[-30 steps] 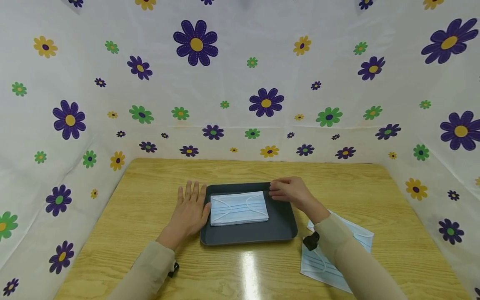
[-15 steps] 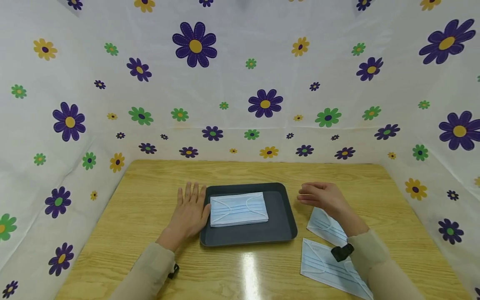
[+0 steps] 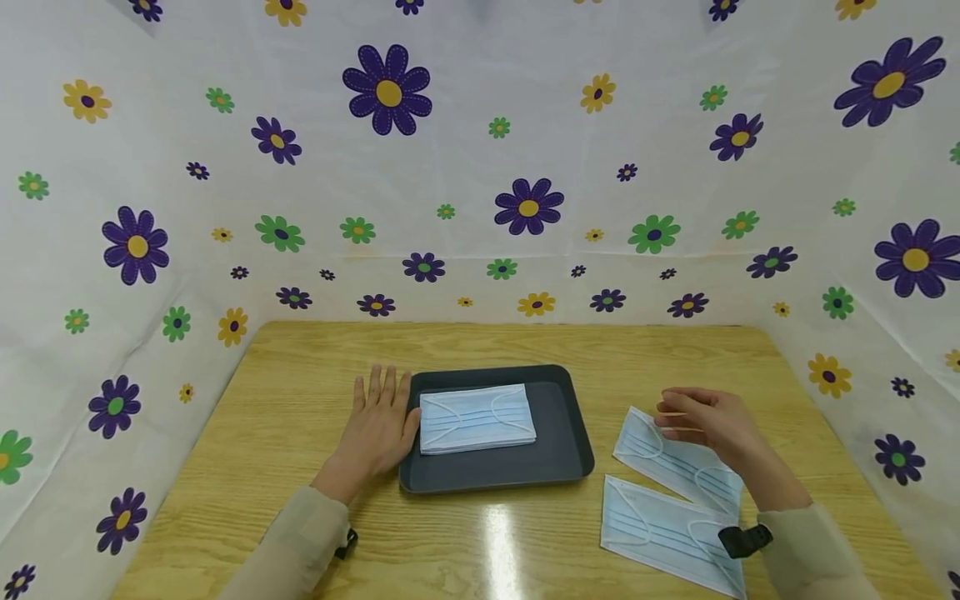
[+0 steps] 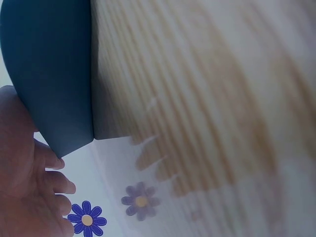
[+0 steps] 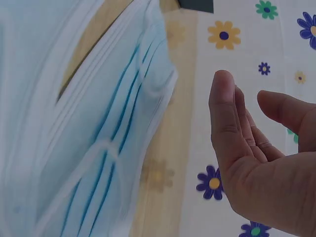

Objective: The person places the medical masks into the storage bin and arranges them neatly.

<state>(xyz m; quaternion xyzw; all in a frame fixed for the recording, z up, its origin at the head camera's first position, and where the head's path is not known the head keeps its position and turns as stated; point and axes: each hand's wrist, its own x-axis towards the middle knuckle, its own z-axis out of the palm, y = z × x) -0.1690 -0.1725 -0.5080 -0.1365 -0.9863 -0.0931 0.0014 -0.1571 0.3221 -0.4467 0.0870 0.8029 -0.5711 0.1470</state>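
My left hand [image 3: 377, 433] lies with straight fingers along the left side of a dark grey tray [image 3: 498, 477], its thumb at the rim. Inside the tray, toward its left, is a small pile of light-blue face masks [image 3: 478, 418]. Over on the right, my right hand [image 3: 712, 423] hovers above the farther of two loose face masks [image 3: 675, 468]. In the right wrist view a gap shows between thumb and fingers [image 5: 224, 116], with nothing held. The nearer loose mask [image 3: 648, 533] lies just below, partly covered by the wrist camera.
Everything sits on a wooden table [image 3: 300, 367] with a light glare near its front. A white flowered cloth [image 3: 450, 167] walls in the back and both sides.
My right hand has moved away from the tray's far right corner, rightward and nearer, to over the loose masks. The left hand and tray have stayed put.
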